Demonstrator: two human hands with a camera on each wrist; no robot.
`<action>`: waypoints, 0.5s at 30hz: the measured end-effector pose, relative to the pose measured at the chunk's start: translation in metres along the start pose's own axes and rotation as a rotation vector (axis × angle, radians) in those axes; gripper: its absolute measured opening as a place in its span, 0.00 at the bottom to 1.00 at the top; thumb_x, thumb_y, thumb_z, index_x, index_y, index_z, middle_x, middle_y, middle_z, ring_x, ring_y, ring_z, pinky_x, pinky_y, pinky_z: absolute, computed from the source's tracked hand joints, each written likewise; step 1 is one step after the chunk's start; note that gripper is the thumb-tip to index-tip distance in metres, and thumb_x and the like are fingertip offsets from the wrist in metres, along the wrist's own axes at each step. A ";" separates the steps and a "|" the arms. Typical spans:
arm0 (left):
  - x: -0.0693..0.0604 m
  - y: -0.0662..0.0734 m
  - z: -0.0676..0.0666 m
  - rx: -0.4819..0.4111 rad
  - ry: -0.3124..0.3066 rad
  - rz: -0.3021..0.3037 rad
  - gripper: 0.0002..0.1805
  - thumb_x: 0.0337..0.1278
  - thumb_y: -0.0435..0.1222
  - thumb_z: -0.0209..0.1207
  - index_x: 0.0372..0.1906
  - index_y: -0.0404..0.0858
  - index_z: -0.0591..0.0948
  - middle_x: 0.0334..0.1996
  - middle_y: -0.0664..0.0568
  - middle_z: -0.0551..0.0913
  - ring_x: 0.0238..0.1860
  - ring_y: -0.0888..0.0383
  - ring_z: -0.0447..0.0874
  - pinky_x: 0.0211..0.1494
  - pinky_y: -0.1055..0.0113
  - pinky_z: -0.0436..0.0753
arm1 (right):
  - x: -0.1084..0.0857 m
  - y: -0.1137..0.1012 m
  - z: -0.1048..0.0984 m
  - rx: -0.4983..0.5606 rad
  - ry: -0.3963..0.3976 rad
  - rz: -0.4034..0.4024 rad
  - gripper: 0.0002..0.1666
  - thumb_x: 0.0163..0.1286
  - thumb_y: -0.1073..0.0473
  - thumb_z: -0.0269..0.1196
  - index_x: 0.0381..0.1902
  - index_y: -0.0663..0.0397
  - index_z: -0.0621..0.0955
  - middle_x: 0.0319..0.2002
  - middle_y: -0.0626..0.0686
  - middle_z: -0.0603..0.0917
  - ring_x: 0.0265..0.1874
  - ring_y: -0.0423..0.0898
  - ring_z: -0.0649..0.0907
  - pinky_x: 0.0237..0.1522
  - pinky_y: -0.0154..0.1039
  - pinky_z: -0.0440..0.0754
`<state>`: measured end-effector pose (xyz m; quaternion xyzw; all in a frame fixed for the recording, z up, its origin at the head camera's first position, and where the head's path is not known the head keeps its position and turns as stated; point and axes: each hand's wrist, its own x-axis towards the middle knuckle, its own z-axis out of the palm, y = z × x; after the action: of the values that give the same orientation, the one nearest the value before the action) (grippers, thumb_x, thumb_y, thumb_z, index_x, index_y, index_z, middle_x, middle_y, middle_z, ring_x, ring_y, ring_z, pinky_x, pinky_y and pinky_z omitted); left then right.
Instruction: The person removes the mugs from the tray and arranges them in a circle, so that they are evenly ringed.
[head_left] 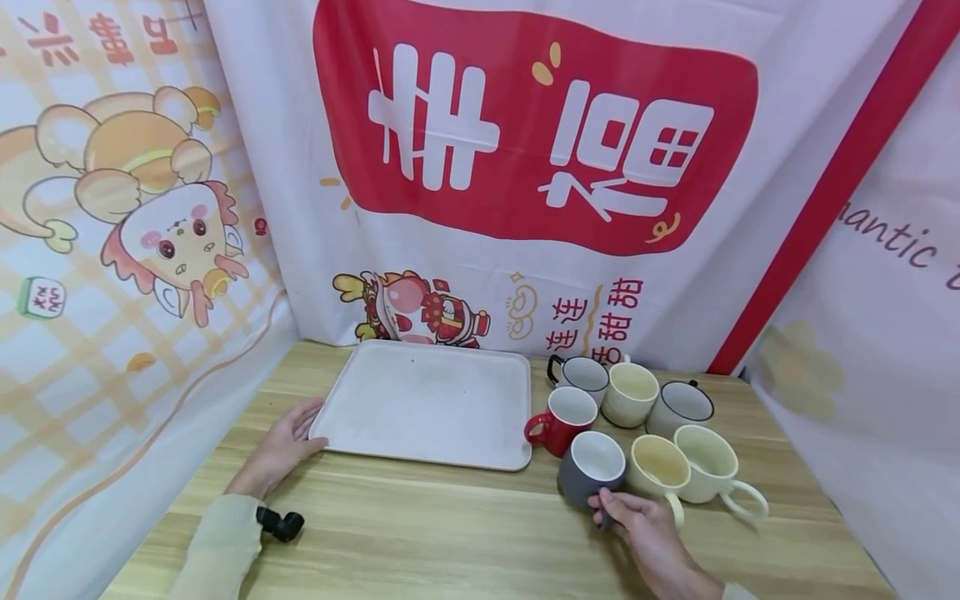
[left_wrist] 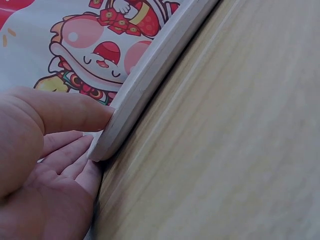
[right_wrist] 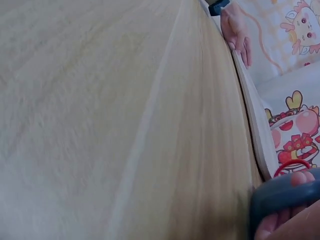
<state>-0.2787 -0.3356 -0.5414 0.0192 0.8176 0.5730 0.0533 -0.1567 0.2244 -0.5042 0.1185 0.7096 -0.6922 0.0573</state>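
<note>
At the right of the head view my right hand (head_left: 641, 529) grips the handle of a dark grey mug (head_left: 581, 483), which stands upright with its white inside showing. In the right wrist view, the fingers (right_wrist: 299, 178) are around that mug's handle (right_wrist: 285, 195). On the left, my left hand (head_left: 281, 446) rests against the near left corner of a white tray (head_left: 427, 404). Up close, its thumb (left_wrist: 75, 111) touches the tray's rim (left_wrist: 145, 82), and the other fingers lie fairly straight along the side.
A red mug (head_left: 558, 433) stands between the tray and the grey mug. Around them are a yellow mug (head_left: 660, 467), a pale green mug (head_left: 705, 467), a cream mug (head_left: 630, 400) and two black-rimmed mugs, one left (head_left: 581, 379), one right (head_left: 678, 408). Printed cloths (head_left: 525, 275) border the wooden table (head_left: 420, 533).
</note>
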 end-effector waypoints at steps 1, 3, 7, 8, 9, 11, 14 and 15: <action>0.000 0.000 -0.001 0.003 0.000 0.003 0.48 0.69 0.25 0.61 0.85 0.32 0.47 0.86 0.33 0.48 0.86 0.34 0.45 0.88 0.41 0.53 | 0.000 -0.001 -0.001 -0.014 -0.013 0.003 0.17 0.79 0.60 0.62 0.51 0.72 0.86 0.38 0.48 0.91 0.37 0.38 0.86 0.45 0.29 0.89; 0.001 -0.001 -0.002 0.008 0.001 0.012 0.48 0.68 0.25 0.62 0.85 0.32 0.47 0.85 0.33 0.48 0.86 0.34 0.45 0.87 0.42 0.53 | 0.001 -0.004 -0.004 -0.047 -0.057 -0.001 0.19 0.79 0.58 0.62 0.52 0.73 0.85 0.40 0.50 0.91 0.39 0.38 0.87 0.47 0.30 0.90; -0.002 -0.002 -0.005 0.022 0.004 0.018 0.48 0.68 0.26 0.62 0.85 0.31 0.48 0.85 0.33 0.48 0.86 0.33 0.46 0.87 0.42 0.54 | -0.001 -0.012 -0.010 -0.177 -0.179 -0.043 0.23 0.80 0.55 0.60 0.56 0.74 0.84 0.48 0.56 0.91 0.45 0.38 0.88 0.52 0.29 0.90; -0.003 -0.002 -0.006 0.025 0.006 0.017 0.48 0.68 0.26 0.62 0.85 0.31 0.48 0.85 0.32 0.48 0.85 0.33 0.46 0.87 0.42 0.54 | -0.002 -0.015 -0.012 -0.227 -0.206 -0.064 0.24 0.80 0.55 0.60 0.56 0.74 0.83 0.49 0.58 0.91 0.45 0.38 0.88 0.53 0.29 0.90; -0.004 -0.002 -0.008 0.029 0.007 0.015 0.48 0.69 0.26 0.62 0.85 0.31 0.48 0.85 0.32 0.48 0.85 0.33 0.46 0.87 0.42 0.54 | -0.004 -0.018 -0.013 -0.291 -0.231 -0.090 0.23 0.80 0.54 0.60 0.56 0.73 0.84 0.50 0.59 0.90 0.46 0.38 0.87 0.52 0.29 0.90; -0.007 -0.001 -0.010 0.046 0.006 0.011 0.48 0.69 0.27 0.62 0.85 0.31 0.47 0.85 0.32 0.48 0.85 0.33 0.47 0.86 0.43 0.55 | -0.007 -0.027 -0.015 -0.426 -0.264 -0.143 0.22 0.79 0.53 0.61 0.56 0.68 0.85 0.50 0.58 0.90 0.47 0.39 0.87 0.50 0.29 0.88; -0.010 -0.001 -0.015 0.074 0.007 0.011 0.47 0.71 0.27 0.61 0.85 0.31 0.47 0.85 0.32 0.48 0.85 0.33 0.46 0.86 0.42 0.55 | -0.014 -0.040 -0.018 -0.632 -0.295 -0.220 0.21 0.77 0.50 0.65 0.55 0.61 0.87 0.49 0.54 0.91 0.48 0.42 0.87 0.47 0.29 0.87; -0.011 0.000 -0.016 0.084 0.005 0.013 0.47 0.71 0.27 0.61 0.85 0.30 0.46 0.85 0.31 0.48 0.85 0.32 0.46 0.86 0.42 0.55 | -0.016 -0.045 -0.019 -0.700 -0.300 -0.248 0.20 0.76 0.48 0.65 0.55 0.57 0.87 0.48 0.51 0.91 0.48 0.41 0.87 0.45 0.28 0.86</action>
<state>-0.2695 -0.3518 -0.5356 0.0254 0.8409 0.5386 0.0466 -0.1510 0.2411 -0.4563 -0.0971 0.8952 -0.4199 0.1134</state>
